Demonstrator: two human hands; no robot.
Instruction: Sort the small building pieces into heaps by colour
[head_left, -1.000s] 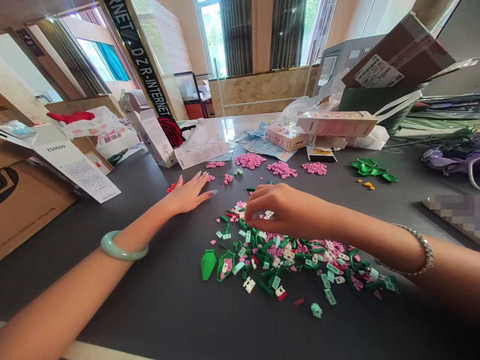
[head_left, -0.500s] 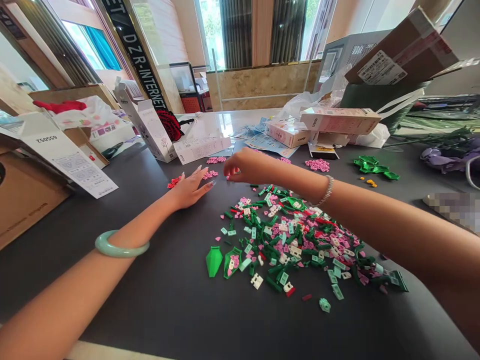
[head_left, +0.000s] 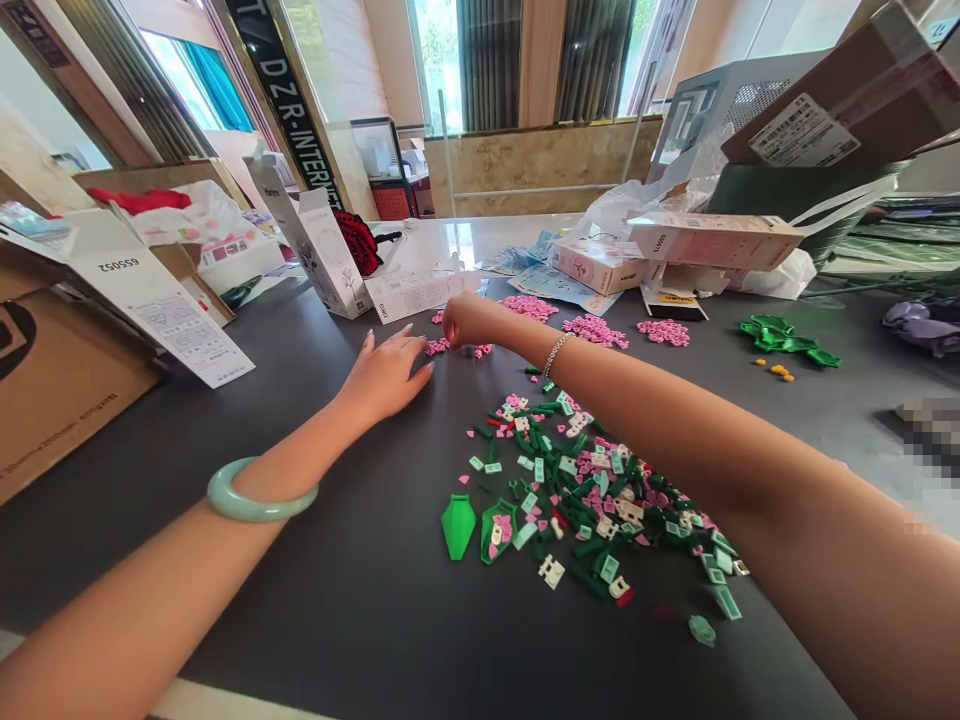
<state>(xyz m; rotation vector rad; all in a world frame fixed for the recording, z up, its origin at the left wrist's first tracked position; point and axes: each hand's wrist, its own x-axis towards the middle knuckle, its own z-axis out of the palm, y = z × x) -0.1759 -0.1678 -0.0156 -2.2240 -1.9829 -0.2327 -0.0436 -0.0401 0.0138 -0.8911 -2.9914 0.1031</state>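
My left hand (head_left: 386, 378) lies flat on the dark grey table, its fingertips next to a small scatter of pink plastic pieces (head_left: 438, 346). My right hand (head_left: 469, 320) reaches across above those pieces, fingers curled downward, and whether it holds one is hidden. A loose spread of green, pink and white building bricks (head_left: 577, 490) lies to the right, partly under my right forearm. Near its left edge sits a green leaf-shaped piece (head_left: 458, 526). Three sorted pink heaps (head_left: 595, 331) line the table beyond my right hand.
Open product boxes (head_left: 321, 252), instruction sheets (head_left: 161, 300) and a paper booklet (head_left: 420, 293) stand along the far side. Green leaf pieces (head_left: 780, 338) and yellow bits (head_left: 780, 371) lie to the right. Cardboard (head_left: 60, 375) sits at the left edge, with plastic bags and cartons behind.
My right hand has moved from over the mixed brick spread to the small pink pieces near my left hand. My left hand has stayed in place, and the view has shifted slightly.
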